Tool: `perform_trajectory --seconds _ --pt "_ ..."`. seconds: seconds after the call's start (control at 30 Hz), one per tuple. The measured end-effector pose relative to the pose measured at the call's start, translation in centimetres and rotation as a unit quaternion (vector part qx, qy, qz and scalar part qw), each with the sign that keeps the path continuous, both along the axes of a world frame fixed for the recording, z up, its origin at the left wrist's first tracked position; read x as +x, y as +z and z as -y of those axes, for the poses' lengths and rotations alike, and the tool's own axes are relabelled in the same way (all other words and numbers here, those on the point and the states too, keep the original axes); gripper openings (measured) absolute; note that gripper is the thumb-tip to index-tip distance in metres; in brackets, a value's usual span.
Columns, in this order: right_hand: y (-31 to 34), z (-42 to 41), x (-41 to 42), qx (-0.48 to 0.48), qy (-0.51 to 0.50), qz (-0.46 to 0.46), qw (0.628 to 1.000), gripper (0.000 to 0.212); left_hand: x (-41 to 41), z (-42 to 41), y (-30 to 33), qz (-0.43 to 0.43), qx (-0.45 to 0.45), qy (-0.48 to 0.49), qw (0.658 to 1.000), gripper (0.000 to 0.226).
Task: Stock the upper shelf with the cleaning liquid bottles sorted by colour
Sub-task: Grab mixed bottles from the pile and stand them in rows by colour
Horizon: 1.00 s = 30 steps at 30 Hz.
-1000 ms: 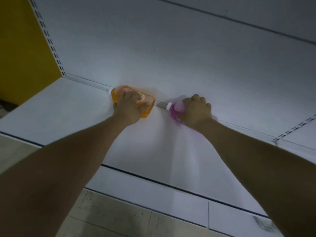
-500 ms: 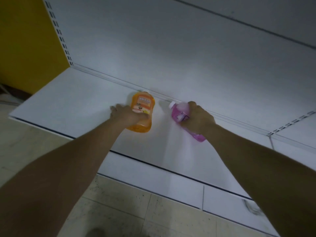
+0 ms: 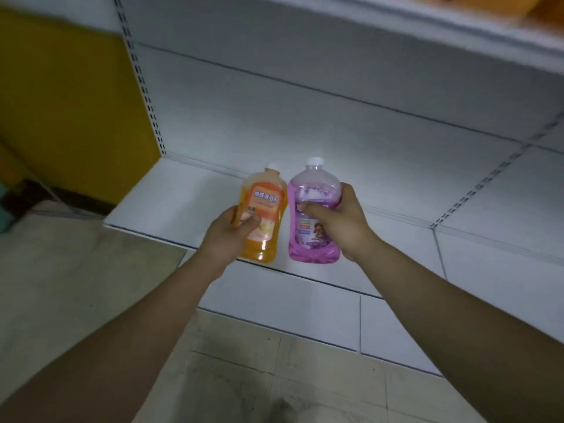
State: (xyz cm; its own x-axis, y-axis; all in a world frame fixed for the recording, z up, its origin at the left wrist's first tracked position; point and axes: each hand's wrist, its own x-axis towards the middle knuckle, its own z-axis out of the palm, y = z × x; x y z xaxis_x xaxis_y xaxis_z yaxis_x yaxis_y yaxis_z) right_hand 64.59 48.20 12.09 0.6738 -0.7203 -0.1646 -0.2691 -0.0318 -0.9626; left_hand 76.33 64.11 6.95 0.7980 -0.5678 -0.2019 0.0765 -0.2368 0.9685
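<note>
My left hand point(image 3: 227, 233) grips an orange cleaning liquid bottle point(image 3: 265, 213) with a white cap, held upright above the front of the lower white shelf point(image 3: 171, 203). Right beside it, my right hand point(image 3: 338, 219) grips a pink-purple bottle point(image 3: 314, 209), also upright and white-capped. The two bottles almost touch. The upper shelf point(image 3: 457, 32) runs across the top right, blurred, with something orange on it at the corner.
A white back panel point(image 3: 305, 117) with slotted uprights rises behind the lower shelf. A yellow wall point(image 3: 61, 117) stands to the left. Tiled floor point(image 3: 244, 377) lies below, and a pale board point(image 3: 91, 270) covers it at the left.
Both hands have lifted the bottles off the back of the lower shelf, turned them upright and pulled them toward me. The view has tilted up, revealing the upper shelf.
</note>
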Motion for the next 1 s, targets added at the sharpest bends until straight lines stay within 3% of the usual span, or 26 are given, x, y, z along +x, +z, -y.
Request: perform_trajectory --seconds 0.3,0.47,0.57,0.73,1.0 --pt "13.7 -12.5 -5.0 -0.027 -0.085 0.137 0.987 0.053 -2.6 -9.9 14.0 0.014 -0.144 -0.074 0.987 0.038" --pt "19.9 -17.3 -6.9 -0.045 -0.105 0.203 0.973 0.052 -3.3 -13.7 20.5 0.061 -0.158 -0.118 0.978 0.038" --pt "23.1 -19.2 -7.5 -0.059 -0.106 0.23 0.966 0.058 -4.1 -14.9 23.7 0.087 -0.17 -0.131 0.973 0.022" --pt "26.4 -20.8 -8.0 -0.087 -0.09 0.257 0.958 0.059 -4.9 -15.6 27.3 0.117 -0.188 -0.112 0.969 0.015" --pt "28.7 -19.2 -7.1 -0.121 -0.077 0.279 0.949 0.062 -4.1 -14.6 30.5 0.156 -0.221 -0.071 0.96 0.048"
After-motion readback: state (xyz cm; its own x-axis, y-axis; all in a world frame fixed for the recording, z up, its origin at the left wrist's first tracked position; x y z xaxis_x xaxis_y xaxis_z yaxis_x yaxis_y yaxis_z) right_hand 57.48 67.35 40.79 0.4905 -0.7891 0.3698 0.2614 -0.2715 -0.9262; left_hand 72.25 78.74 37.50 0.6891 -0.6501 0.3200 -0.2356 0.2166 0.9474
